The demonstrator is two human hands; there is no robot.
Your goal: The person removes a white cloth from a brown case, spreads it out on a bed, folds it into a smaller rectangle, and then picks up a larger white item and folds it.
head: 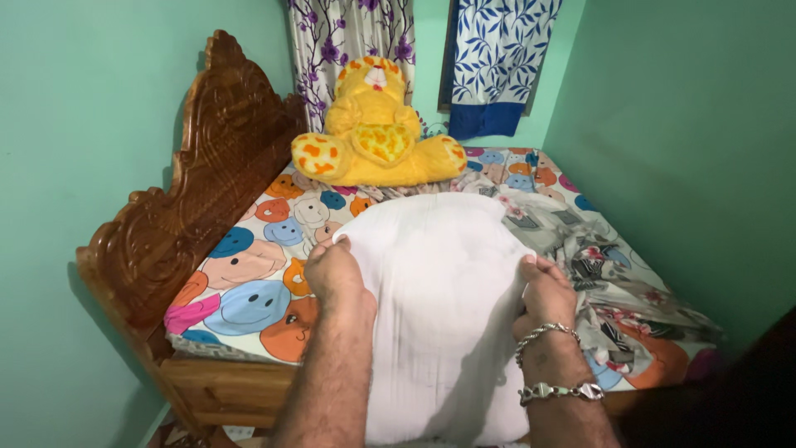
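Observation:
I hold a large white pillow upright in front of me, over the near edge of the bed. My left hand grips its left side near the top. Gripping the right side is my right hand, with two silver bracelets on the wrist. The pillow looks slightly blurred and hides the middle of the bed behind it.
A yellow and orange plush toy sits at the far end of the bed. A carved wooden headboard runs along the left. A crumpled flowered sheet lies on the right. Green walls stand close on both sides; curtains hang behind.

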